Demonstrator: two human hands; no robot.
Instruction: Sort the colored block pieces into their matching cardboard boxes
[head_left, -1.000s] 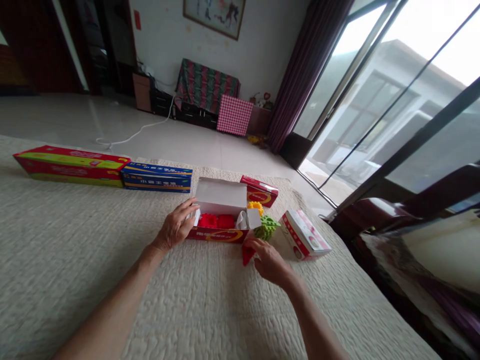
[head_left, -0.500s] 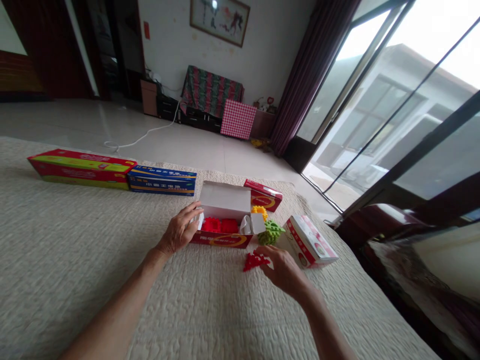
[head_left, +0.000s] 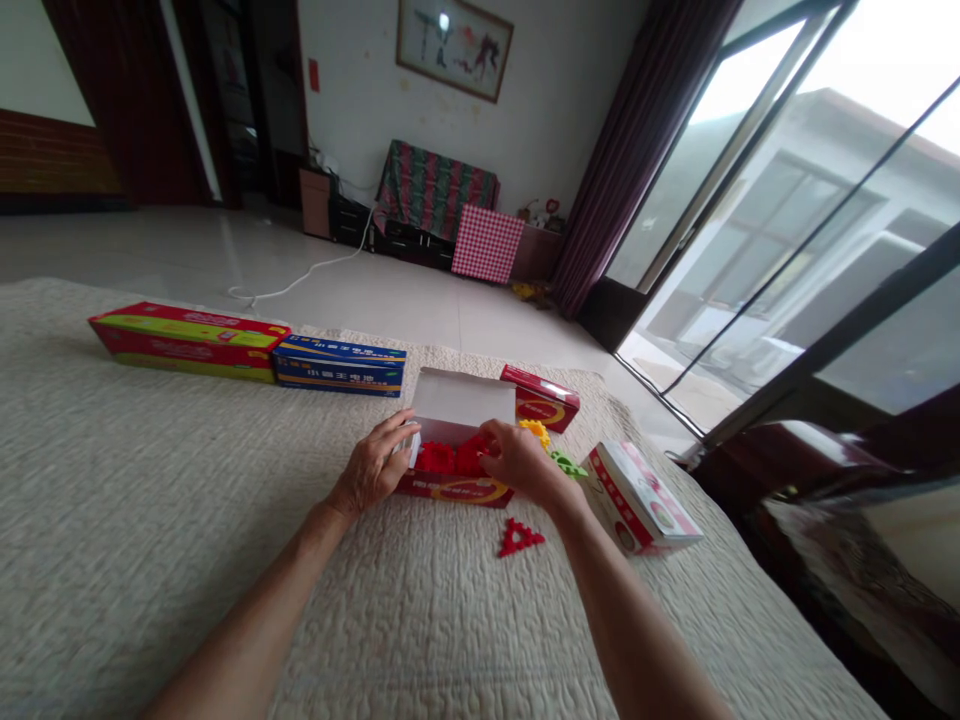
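A red open box with a white raised lid lies on the quilted cover. Red toothed plastic pieces fill its inside. My left hand grips the box's left end. My right hand is over the box's right end, fingers pinched on a red piece at the opening. A red triangular piece lies loose on the cover in front of the box. A yellow piece and a green piece show just behind my right hand.
A white-and-red carton lies to the right near the cover's edge. A small red box sits behind the open box. A blue box and a long red box line the far edge.
My right hand has left the loose red pieces on the cover and moved up to the open box. One red triangular piece stays behind. My left hand has kept its hold.
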